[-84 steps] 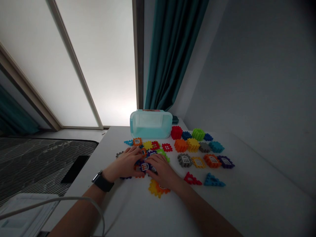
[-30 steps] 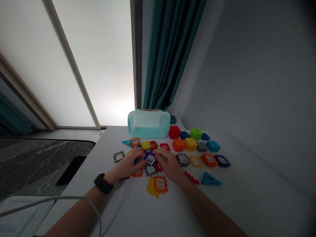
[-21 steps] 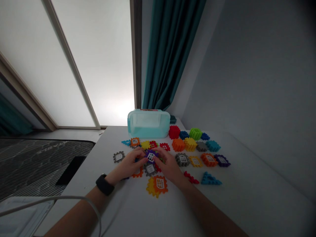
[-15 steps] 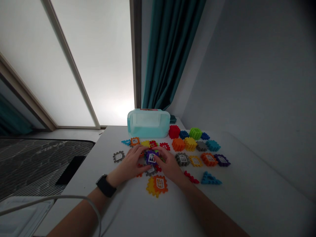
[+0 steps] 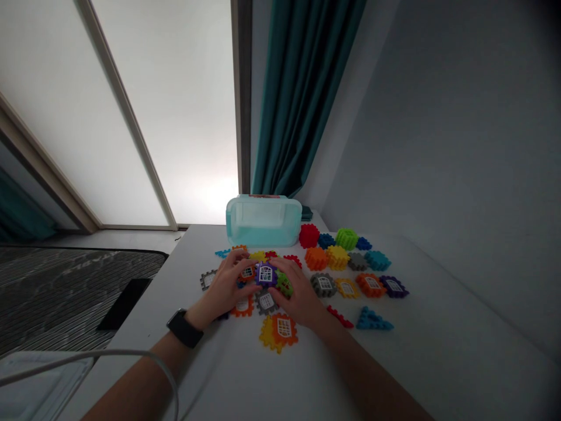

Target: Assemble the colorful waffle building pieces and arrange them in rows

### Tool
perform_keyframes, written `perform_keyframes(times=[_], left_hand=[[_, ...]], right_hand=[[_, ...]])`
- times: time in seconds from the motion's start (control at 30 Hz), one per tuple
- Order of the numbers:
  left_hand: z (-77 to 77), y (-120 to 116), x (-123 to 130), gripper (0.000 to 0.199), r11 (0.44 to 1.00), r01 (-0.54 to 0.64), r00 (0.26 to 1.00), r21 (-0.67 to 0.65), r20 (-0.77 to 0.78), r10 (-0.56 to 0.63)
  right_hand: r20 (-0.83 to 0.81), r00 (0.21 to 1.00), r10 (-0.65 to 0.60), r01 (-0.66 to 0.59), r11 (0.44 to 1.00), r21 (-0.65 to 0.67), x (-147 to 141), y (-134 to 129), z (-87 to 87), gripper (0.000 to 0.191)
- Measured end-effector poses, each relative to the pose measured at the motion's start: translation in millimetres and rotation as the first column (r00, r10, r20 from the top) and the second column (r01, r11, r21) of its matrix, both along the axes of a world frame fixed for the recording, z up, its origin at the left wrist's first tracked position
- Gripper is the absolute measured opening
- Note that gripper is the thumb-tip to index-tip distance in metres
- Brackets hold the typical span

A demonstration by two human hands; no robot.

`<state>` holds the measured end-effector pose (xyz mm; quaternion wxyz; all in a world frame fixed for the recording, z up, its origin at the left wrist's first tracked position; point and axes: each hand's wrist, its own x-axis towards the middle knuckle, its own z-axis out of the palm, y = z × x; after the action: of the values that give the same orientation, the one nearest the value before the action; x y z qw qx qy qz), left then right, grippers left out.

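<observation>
Several interlocking plastic waffle blocks lie on a white table (image 5: 385, 356). My left hand (image 5: 225, 285) and my right hand (image 5: 294, 293) hold a small cluster between them. A purple window block (image 5: 266, 273) sits at its middle. My left fingers grip an orange window block (image 5: 248, 272) on one side, and my right fingers cover a green block (image 5: 284, 286) on the other. Just below the hands lie a grey window block (image 5: 266, 302) and an orange window block (image 5: 242, 306). A joined yellow and orange piece (image 5: 279, 330) lies nearer me.
A translucent aqua plastic box (image 5: 263, 222) stands at the table's far end. Rows of colourful blocks lie to its right and in front of it. A red triangular piece (image 5: 338, 316) and a blue one (image 5: 373, 320) lie right of my hands. A dark mattress (image 5: 65, 286) lies beyond the left edge.
My hands have closed in around the purple block, which has dropped lower. Orange and green blocks now sit against it in the cluster. The grey block at the left is partly hidden by my left hand.
</observation>
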<state>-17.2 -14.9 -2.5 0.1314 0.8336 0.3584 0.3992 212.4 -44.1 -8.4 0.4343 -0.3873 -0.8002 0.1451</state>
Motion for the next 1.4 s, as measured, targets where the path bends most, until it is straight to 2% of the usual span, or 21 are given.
perform_keyframes(times=[0.07, 0.23, 0.4, 0.87, 1.07, 1.4], left_hand=[[0.7, 0.8, -0.5, 0.041, 1.0, 0.001, 0.999, -0.017, 0.038, 0.0], [0.2, 2.1, -1.9, 0.042, 0.999, 0.014, 0.998, -0.043, 0.054, -0.011], [-1.4, 2.2, -2.1, 0.041, 1.0, 0.002, 0.999, -0.028, 0.04, -0.001], [-6.7, 3.6, -0.5, 0.04, 0.999, -0.041, 0.999, -0.024, 0.013, 0.042], [-4.9, 2.9, -0.9, 0.039, 1.0, -0.023, 0.999, -0.021, 0.021, 0.024], [-0.9, 2.4, -0.8, 0.039, 0.996, 0.019, 0.998, -0.088, 0.059, -0.014]], right_hand=[[0.05, 0.999, -0.001, -0.002, 0.998, 0.056, 2.7, 1.4, 0.3, 0.054], [0.092, 0.994, -0.055, 0.039, 0.984, 0.171, 6.7, 5.8, -1.1, 0.039], [0.101, 0.993, -0.065, 0.041, 0.974, 0.224, 6.3, 6.9, -2.6, 0.029], [0.089, 0.993, -0.071, 0.048, 0.972, 0.232, 5.0, 6.6, -2.7, 0.023], [0.092, 0.994, -0.067, 0.045, 0.974, 0.223, 4.9, 6.1, -1.2, 0.024], [0.094, 0.993, -0.068, 0.044, 0.973, 0.228, 5.6, 5.8, -3.6, 0.027]])
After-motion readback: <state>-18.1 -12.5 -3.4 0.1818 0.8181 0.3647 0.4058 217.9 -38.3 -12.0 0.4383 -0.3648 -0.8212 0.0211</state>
